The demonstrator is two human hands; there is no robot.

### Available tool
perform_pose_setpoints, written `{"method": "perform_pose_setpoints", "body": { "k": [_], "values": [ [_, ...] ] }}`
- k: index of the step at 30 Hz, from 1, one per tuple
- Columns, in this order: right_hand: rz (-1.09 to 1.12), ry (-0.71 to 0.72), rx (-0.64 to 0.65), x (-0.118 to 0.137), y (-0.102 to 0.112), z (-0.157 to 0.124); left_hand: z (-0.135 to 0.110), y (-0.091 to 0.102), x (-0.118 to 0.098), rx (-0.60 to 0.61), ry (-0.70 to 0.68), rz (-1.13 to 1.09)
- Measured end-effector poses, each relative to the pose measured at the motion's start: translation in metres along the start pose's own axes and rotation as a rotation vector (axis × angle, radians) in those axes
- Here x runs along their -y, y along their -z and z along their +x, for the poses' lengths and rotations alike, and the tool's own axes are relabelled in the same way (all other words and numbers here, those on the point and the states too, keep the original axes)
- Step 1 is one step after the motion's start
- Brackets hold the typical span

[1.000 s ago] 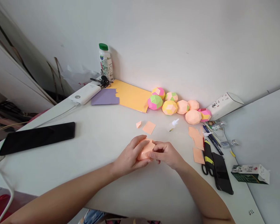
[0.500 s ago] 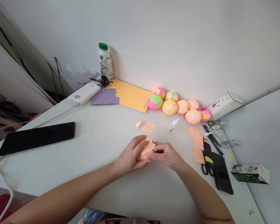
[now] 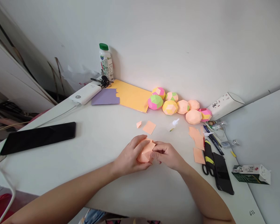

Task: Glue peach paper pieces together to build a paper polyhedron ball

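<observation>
A peach paper ball (image 3: 146, 153) with flat facets is held over the white table (image 3: 98, 133). My left hand (image 3: 133, 154) wraps round it from the left, fingers over the top and thumb below. At its right edge, my right hand (image 3: 167, 155) pinches the paper between thumb and fingers. Just beyond the hands lie a square of peach paper (image 3: 149, 127) and a small folded peach piece (image 3: 139, 124). Near them is a small white-capped glue bottle (image 3: 175, 122). Several finished-looking paper balls (image 3: 170, 107) in pink, green, yellow and peach stand along the wall.
At the left are a black phone (image 3: 40, 137), a white power bank (image 3: 86, 94), keys (image 3: 105, 81) and a bottle (image 3: 106, 63). Yellow card (image 3: 133, 96) lies at the back. Scissors (image 3: 208, 169), a second phone (image 3: 223, 174) and a carton (image 3: 251, 174) sit right.
My right thumb has shifted slightly up along the edge of the ball, and its lower fingers show more. My left thumb has moved a little lower on the ball.
</observation>
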State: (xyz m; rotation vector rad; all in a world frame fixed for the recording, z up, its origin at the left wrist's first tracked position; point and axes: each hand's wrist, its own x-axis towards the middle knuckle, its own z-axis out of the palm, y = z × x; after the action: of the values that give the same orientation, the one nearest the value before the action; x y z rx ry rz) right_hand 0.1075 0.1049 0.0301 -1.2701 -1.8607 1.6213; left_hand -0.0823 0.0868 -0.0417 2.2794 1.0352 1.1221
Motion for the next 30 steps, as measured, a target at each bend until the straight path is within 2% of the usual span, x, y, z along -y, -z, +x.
{"method": "perform_pose_setpoints", "body": {
  "k": [6, 13, 19, 22, 24, 27, 30],
  "values": [
    [-0.122, 0.075, 0.022, -0.002, 0.012, 0.002, -0.001, 0.002, 0.002, 0.025, 0.09, -0.116],
    [-0.144, 0.125, 0.018, -0.006, 0.025, 0.001, 0.004, 0.004, 0.003, 0.017, 0.232, -0.442],
    [-0.208, 0.158, -0.042, -0.01, 0.033, 0.003, 0.007, 0.008, -0.002, 0.102, 0.502, -0.752],
    [-0.295, 0.107, -0.071, -0.01, 0.033, 0.001, 0.009, 0.013, -0.008, 0.116, 0.63, -0.827],
    [-0.315, 0.035, -0.04, -0.009, 0.029, -0.003, 0.01, 0.016, -0.012, 0.107, 0.699, -0.82],
    [-0.277, -0.105, 0.035, -0.007, 0.016, -0.009, 0.009, 0.016, -0.014, 0.08, 0.672, -0.733],
    [-0.229, -0.15, 0.054, -0.006, 0.005, -0.011, 0.005, 0.013, -0.011, 0.021, 0.458, -0.56]
  ]
}}
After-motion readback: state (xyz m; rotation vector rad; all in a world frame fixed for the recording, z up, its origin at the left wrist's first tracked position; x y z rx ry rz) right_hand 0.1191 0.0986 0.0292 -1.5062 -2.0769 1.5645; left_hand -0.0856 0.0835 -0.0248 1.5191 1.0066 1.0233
